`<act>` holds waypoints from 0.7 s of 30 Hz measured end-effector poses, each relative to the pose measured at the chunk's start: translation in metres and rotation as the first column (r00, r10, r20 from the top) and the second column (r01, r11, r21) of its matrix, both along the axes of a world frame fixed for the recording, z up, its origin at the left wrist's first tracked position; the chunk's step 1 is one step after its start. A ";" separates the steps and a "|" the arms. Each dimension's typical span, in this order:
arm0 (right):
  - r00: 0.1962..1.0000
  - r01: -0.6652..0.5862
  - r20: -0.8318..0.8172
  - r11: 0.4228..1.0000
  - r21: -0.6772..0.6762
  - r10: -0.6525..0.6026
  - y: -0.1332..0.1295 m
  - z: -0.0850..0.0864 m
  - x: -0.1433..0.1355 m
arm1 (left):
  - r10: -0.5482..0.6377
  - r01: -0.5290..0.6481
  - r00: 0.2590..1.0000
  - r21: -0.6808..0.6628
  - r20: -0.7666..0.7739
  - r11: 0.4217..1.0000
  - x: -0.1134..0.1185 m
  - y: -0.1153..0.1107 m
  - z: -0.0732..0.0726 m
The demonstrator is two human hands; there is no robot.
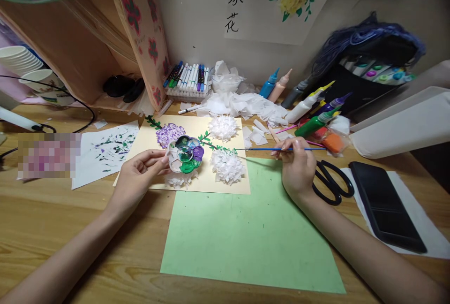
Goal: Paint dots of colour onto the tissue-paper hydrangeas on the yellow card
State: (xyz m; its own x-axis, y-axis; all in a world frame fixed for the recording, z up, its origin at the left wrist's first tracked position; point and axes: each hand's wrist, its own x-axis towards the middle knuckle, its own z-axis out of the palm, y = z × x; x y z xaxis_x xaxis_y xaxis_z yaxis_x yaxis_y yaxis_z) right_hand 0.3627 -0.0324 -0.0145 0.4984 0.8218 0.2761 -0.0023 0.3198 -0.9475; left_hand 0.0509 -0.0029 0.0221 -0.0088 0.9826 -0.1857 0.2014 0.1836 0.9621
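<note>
My left hand (144, 168) grips the rim of a flower-shaped paint palette (185, 155) with green, purple and dark paint in its wells. The palette is held over a cream sheet (200, 186). In my right hand (295, 165) is a thin blue paintbrush (258, 149), its tip by the green leaves (227, 148) on the sheet. White tissue-paper flowers (228, 167) and a purple-dabbed one (170, 133) sit on the sheet, joined by painted stems. One white flower is partly hidden beneath the palette.
Under the cream sheet lies a green sheet (253, 243). Black-handled scissors (332, 182) and a black phone-like slab (388, 205) are at right. Paint bottles (318, 123), tissue scraps (239, 104) and markers (190, 77) line the back. A paint-smeared paper (108, 149) lies left.
</note>
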 end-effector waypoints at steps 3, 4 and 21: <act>1.000 0.026 -0.007 0.999 0.018 -0.026 0.000 0.000 0.000 | 0.000 0.000 1.000 0.005 -0.001 1.000 -0.001 0.000 -0.001; 1.000 0.024 -0.006 1.000 0.013 -0.024 0.000 0.000 0.000 | -0.003 0.003 1.000 0.007 0.001 1.000 -0.001 0.000 -0.001; 0.818 -0.401 0.493 0.908 0.118 0.297 -0.031 0.001 -0.024 | -0.037 0.038 0.996 -0.003 0.087 0.999 0.002 -0.003 0.000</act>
